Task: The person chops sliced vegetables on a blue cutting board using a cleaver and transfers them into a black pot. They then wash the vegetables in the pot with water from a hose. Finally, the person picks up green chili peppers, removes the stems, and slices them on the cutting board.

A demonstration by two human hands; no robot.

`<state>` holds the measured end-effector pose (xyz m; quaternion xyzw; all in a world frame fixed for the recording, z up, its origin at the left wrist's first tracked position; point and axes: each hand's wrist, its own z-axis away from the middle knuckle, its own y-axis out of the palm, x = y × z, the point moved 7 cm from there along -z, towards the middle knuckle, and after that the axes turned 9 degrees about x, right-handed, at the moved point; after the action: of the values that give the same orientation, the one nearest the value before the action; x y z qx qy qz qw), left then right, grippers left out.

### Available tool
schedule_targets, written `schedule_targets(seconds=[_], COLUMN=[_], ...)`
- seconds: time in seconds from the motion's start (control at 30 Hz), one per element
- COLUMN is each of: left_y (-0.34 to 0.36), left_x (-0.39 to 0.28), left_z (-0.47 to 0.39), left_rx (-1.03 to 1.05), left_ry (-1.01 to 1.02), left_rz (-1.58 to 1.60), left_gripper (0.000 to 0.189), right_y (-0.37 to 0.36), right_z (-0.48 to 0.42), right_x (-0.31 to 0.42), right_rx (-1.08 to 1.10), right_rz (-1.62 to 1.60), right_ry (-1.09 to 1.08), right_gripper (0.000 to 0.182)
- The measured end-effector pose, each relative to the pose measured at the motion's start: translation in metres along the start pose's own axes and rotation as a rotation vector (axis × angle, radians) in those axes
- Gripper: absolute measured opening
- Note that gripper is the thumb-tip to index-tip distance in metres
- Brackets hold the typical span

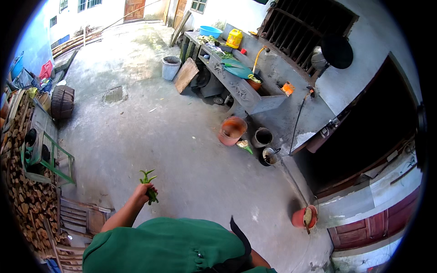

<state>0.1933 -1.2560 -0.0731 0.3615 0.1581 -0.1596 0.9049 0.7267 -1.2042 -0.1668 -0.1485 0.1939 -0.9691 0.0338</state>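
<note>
My left hand (pixel 144 192) is closed around a bunch of green peppers (pixel 147 178), whose tips stick out above and below the fist, over the concrete floor. My right hand is out of view; only part of that arm shows by the green clothing at the bottom. Ahead stands a carved stone sink (pixel 245 99). On it lie a green cutting board (pixel 235 69), a knife on the board, leafy vegetables, a yellow jug (pixel 234 38) and a blue basin (pixel 210 31). An orange-brown bowl (pixel 254 83) sits in the sink.
Near the sink's foot stand a reddish bucket (pixel 233 131), a dark bucket (pixel 262 137) and a pot (pixel 269 156). A red bucket (pixel 305 217) is at the right. Stacked firewood (pixel 20 201), wooden chairs (pixel 80 218) and a green-framed stand (pixel 56 167) line the left. A grey bucket (pixel 170 68) stands further off.
</note>
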Motion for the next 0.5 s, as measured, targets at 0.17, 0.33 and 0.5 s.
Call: schedule_targets(seconds=[0.17,0.33,0.5], left_y=[0.083,0.107,0.112], left_x=[-0.022,-0.08,-0.19], left_z=[-0.078,-0.158,-0.182], left_rx=[0.116,-0.06,-0.191], left_ry=[-0.091,-0.028,0.191], left_rz=[0.06,0.085,0.189], left_gripper=[0.003,0.006,0.008], right_y=[-0.086,-0.168,-0.351], right_z=[-0.054,-0.143,-0.211], right_x=[0.01,-0.039,0.013], right_rx=[0.01,0.169,0.131], right_rz=[-0.046,0.104,-0.137], right_ry=[0.055,0.16,0.063], right_gripper=[0.031,0.033,0.028])
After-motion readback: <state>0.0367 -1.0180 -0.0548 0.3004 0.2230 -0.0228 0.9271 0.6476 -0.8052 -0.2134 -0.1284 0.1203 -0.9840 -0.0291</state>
